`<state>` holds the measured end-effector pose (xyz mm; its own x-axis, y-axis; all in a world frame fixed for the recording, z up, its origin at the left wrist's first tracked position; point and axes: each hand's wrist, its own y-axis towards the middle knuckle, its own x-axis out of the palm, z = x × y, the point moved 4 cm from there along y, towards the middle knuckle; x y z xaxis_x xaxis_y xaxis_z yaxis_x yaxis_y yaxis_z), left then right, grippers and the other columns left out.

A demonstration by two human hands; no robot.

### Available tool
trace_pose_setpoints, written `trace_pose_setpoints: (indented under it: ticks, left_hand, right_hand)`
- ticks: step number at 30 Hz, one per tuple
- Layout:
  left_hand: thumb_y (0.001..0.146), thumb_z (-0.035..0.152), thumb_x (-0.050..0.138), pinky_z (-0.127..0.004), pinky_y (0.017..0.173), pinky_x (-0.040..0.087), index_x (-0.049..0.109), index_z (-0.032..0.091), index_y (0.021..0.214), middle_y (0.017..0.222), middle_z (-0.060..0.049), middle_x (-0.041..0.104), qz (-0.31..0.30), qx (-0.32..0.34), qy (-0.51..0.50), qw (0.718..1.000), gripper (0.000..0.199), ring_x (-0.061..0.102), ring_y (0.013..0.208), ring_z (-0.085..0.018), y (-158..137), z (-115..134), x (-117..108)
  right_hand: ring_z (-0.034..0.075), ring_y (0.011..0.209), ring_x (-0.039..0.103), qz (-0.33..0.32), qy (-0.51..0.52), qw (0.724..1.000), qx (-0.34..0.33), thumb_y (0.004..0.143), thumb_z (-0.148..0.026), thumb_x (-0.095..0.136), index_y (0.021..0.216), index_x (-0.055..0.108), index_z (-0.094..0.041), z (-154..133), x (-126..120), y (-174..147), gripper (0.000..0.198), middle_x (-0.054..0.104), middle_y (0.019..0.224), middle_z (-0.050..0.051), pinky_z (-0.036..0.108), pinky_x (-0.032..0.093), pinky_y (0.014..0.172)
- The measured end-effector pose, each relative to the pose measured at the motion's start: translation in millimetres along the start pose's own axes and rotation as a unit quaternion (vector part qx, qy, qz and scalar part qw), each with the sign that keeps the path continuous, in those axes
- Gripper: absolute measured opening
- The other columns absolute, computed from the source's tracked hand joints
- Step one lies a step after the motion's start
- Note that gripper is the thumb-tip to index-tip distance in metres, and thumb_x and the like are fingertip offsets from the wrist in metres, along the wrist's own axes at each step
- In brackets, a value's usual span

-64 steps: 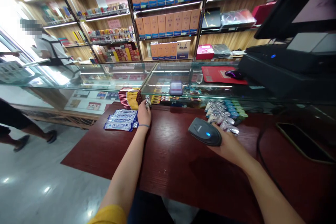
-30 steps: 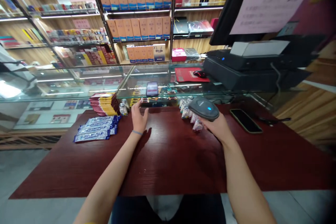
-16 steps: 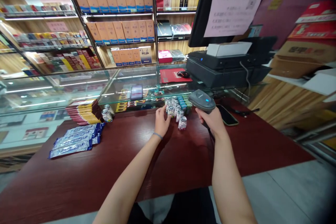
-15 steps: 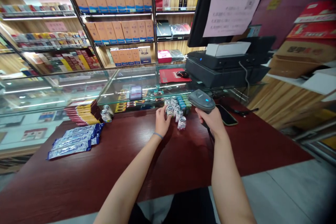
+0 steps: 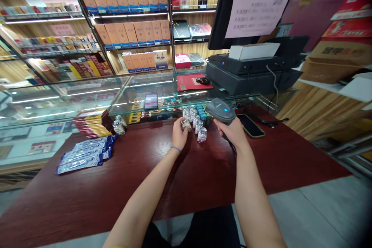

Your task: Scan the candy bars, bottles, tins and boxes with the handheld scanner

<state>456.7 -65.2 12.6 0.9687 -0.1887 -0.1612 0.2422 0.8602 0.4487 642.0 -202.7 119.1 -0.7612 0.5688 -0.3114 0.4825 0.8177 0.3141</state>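
My left hand [image 5: 180, 133] is closed round a small clear jar [image 5: 186, 124], which looks tilted between thumb and fingers. Several similar silver-lidded jars [image 5: 198, 126] stand just to its right, one of them [image 5: 202, 135] nearer to me. Behind them are small teal containers [image 5: 202, 113]. In my right hand [image 5: 232, 131] is a dark grey barcode scanner [image 5: 220, 110] with a lit blue light, its head pointing left above the jars. The scanner's handle is mostly hidden by my fingers.
On the dark red table [image 5: 130, 186] lie blue-and-white packets [image 5: 87, 155], a stack of red-and-yellow packs [image 5: 91, 124] and two more jars [image 5: 118, 124]. A phone [image 5: 250, 125] lies right of my right hand. Behind are a glass counter [image 5: 95, 95] and a monitor [image 5: 222, 15].
My left hand has lifted or tipped a jar out of the group. The scanner has shifted slightly left toward the jars. The view has moved a little.
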Motion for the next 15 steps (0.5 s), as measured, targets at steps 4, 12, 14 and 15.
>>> trace_pose_setpoints:
  ticks: [4,12,14,15]
  left_hand:
    - [0.085,0.026,0.072,-0.038,0.103,0.049,0.058,0.024,0.129,0.126,-0.009,0.064,0.062,-0.07,-0.148,0.985,0.046,0.063,0.113,-0.022,2,-1,-43]
    - [0.083,0.034,0.078,-0.043,0.096,0.056,0.049,0.037,0.142,0.131,-0.004,0.064,0.018,-0.217,-0.335,0.917,0.065,0.066,0.111,-0.02,-9,-16,-159]
    - [0.084,0.032,0.077,-0.043,0.095,0.057,0.048,0.036,0.143,0.135,-0.005,0.064,0.005,-0.243,-0.345,0.907,0.065,0.067,0.112,-0.02,-13,-20,-180]
    - [0.085,0.032,0.076,-0.042,0.092,0.058,0.049,0.035,0.142,0.137,-0.006,0.064,-0.001,-0.254,-0.352,0.901,0.063,0.067,0.112,-0.02,-15,-21,-188]
  right_hand:
    - [0.015,0.041,0.051,0.008,0.007,1.0,-0.006,0.078,-0.049,0.076,0.081,0.059,-0.022,0,9,-1,0.032,0.057,0.049,-0.004,0.03,0.044,0.048]
    - [0.02,0.054,0.061,-0.005,0.014,0.998,-0.057,0.08,-0.046,0.076,0.097,0.066,-0.021,-17,46,-16,0.032,0.069,0.065,0.002,0.033,0.052,0.057]
    - [0.024,0.07,0.07,-0.029,-0.001,0.996,-0.085,0.078,-0.044,0.077,0.107,0.066,-0.02,-20,62,-21,0.039,0.076,0.083,0.007,0.036,0.057,0.068]
    - [0.025,0.079,0.072,-0.046,-0.011,0.994,-0.097,0.077,-0.043,0.077,0.112,0.065,-0.02,-21,72,-24,0.043,0.077,0.091,0.008,0.036,0.058,0.073]
